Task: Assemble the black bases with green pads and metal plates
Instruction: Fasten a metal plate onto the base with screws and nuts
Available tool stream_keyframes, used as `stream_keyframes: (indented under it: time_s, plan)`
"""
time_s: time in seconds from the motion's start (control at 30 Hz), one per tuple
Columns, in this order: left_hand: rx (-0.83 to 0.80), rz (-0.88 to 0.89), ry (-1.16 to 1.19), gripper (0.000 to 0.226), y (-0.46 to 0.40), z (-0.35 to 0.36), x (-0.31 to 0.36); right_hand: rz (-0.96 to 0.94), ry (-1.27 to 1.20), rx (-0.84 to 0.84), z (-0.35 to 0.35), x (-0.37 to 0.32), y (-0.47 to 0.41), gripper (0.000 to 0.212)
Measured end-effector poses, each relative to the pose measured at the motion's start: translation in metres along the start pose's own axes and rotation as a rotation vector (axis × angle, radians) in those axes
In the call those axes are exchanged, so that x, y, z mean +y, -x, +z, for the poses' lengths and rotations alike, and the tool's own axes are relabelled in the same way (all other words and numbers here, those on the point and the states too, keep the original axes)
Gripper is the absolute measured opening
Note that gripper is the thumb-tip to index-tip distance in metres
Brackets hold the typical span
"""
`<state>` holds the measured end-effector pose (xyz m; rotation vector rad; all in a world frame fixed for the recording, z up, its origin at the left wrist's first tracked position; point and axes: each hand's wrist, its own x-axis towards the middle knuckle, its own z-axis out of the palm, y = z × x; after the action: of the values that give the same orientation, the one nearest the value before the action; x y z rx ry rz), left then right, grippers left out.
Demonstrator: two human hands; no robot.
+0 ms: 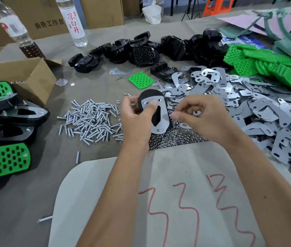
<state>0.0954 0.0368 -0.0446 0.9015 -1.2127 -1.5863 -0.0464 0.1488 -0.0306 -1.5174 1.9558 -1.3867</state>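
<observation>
Leftmost, we see a stack of finished assemblies with green pads showing, lying on the grey-covered tabletop beside an open cardboard box. Behind them stand two plastic bottles and larger cartons along the far edge. Moving right, a loose heap of silver screws spreads over the cloth, with a few strays nearer to us.

Our left hand grips a black base with a metal plate laid on its face; the thumb presses on the plate and the fingers curl round the back, holding the piece upright above a pile of small nuts. Our right hand is just beside it, fingers curled and thumb tip pinched toward the forefinger near the plate's edge; we cannot tell what it pinches.

Beyond, black bases lie heaped across the middle of the tabletop, with one green pad lying apart. Farther right, grey metal plates cover a wide area, and bright green pads pile up at the far right. A pale sheet with red scrawl lies under our forearms.
</observation>
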Motion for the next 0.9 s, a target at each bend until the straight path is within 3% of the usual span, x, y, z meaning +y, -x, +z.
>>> stream_keyframes:
  time_s: [0.13, 0.3, 0.37, 0.5, 0.57, 0.73, 0.9]
  plan:
    - [0.106, 0.072, -0.01, 0.03, -0.006, -0.006, 0.0, -0.022, 0.365, -0.278, 0.006, -0.003, -0.002, 0.026]
    - [0.14, 0.102, 0.01, 0.031, -0.006, -0.009, 0.001, -0.01, 0.371, -0.365, 0.01, -0.007, -0.003, 0.012]
    - [0.146, 0.097, 0.006, 0.031, -0.006, -0.009, 0.002, -0.003, 0.323, -0.273, 0.012, -0.006, -0.001, 0.013]
    - [0.116, 0.066, -0.03, 0.033, -0.005, -0.007, 0.002, 0.075, -0.092, 0.087, 0.012, -0.006, -0.003, 0.013]
    - [0.034, 0.041, -0.06, 0.032, -0.004, -0.005, 0.001, 0.048, -0.239, 0.177, 0.011, -0.007, -0.002, 0.014]
    - [-0.152, 0.049, -0.14, 0.03, -0.001, -0.002, 0.0, 0.006, -0.304, 0.244, 0.016, -0.007, 0.0, 0.016]
    - [-0.21, 0.05, -0.14, 0.028, 0.001, -0.003, 0.002, -0.086, -0.158, 0.238, 0.021, -0.006, -0.001, 0.007]
